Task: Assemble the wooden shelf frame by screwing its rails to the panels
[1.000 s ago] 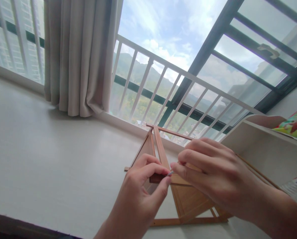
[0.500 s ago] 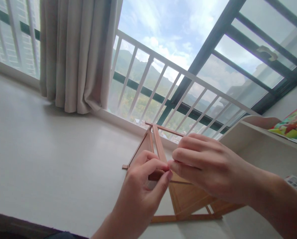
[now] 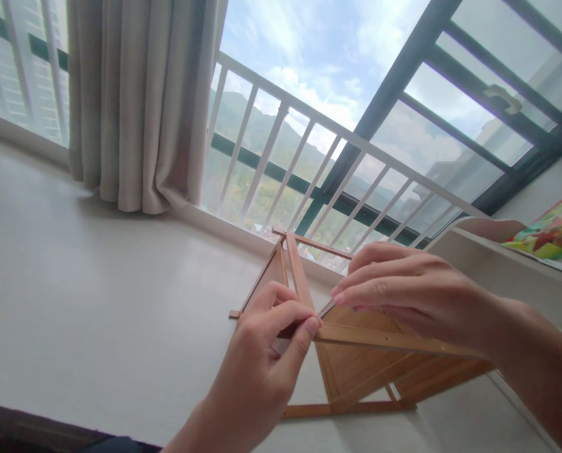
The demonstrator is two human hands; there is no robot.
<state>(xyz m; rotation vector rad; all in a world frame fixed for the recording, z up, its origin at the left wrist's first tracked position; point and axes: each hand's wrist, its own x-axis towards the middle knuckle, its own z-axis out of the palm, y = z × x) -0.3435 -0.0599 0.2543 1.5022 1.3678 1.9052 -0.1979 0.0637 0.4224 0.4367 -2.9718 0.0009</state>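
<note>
The wooden frame (image 3: 356, 358), a small model of thin brown slats and panels, stands on the white desk (image 3: 97, 302) close to the window, directly under and between both hands. Its far corner rises just in front of the white railing (image 3: 309, 126), and its lowest slat lies flat on the desk at the near side.

The left hand (image 3: 262, 358) comes up from the lower edge of the view, fingers curled, thumb and forefinger pinched together on the near corner of the frame, where a top slat meets the upright panel. The right hand (image 3: 403, 292) reaches in from the right with the wrist raised and the fingers stretched out flat toward the left. Its fingertips press down on a thin slat along the top of the frame, and a small pale sliver (image 3: 325, 308) shows just beneath them; whether it is gripped cannot be told. The two hands nearly meet at that corner, their fingertips just beside each other.

A beige curtain (image 3: 139, 100) hangs at the left. At the right stands a pale shelf (image 3: 507, 264), and on top of it lies a colourful printed sheet (image 3: 554, 229).
</note>
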